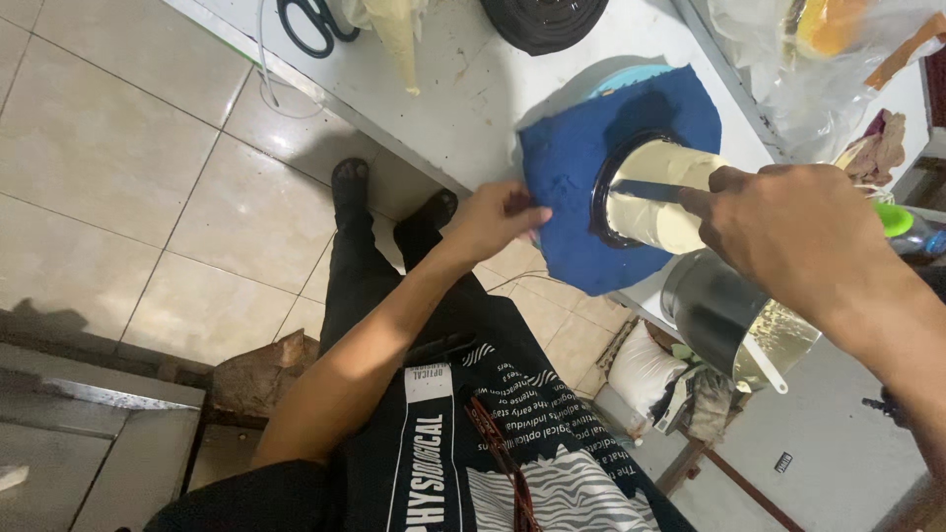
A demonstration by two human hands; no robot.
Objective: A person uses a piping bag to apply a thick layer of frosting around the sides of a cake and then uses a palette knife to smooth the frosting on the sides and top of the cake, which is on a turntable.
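A cream-frosted round cake (658, 193) on a dark plate stands on a blue cloth (572, 187) draped over a light blue turntable on a white table (463, 89). My right hand (788, 232) grips a dark flat spatula (645, 191) laid across the cake's frosting. My left hand (496, 219) pinches the near edge of the blue cloth at the table's rim.
Black-handled scissors (313, 22), a cream piping bag (397, 37) and a black round object (544, 20) lie further along the table. A metal bowl (724, 310) with yellowish cream sits below the table edge. Plastic bags (818, 59) crowd the right. Tiled floor lies below.
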